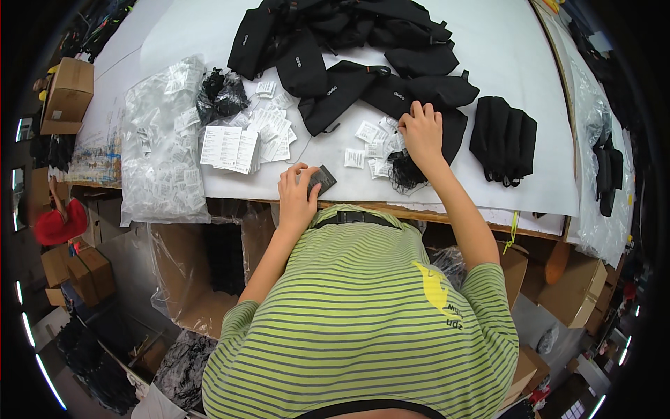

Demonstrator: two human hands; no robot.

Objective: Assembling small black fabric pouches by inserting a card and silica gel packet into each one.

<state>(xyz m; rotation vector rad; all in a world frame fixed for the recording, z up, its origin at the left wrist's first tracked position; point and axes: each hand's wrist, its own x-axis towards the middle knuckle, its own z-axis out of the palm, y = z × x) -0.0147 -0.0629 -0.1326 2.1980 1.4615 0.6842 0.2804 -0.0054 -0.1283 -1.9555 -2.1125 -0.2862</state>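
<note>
Near the table's front edge, my left hand (pixel 296 194) has its fingers curled on a dark card tag (pixel 323 179), with the thumb against it. To the right, my right hand (pixel 421 134) reaches over the table with fingers bent down and close together. What its fingertips grip, if anything, is hidden. Beside that hand lie small white packets (pixel 373 149) and a tangle of black strings (pixel 406 172). A black pouch (pixel 453 129) lies just right of the hand, partly behind it. Stacked white printed cards (pixel 229 149) are left of my left hand.
A pile of black pouches (pixel 300 63) covers the far middle of the white table. More pouches (pixel 504 140) are bunched at the right. On the left stand a clear bag of white packets (pixel 164 150) and a bundle of black strings (pixel 222 96). An open carton (pixel 181 272) sits below the edge.
</note>
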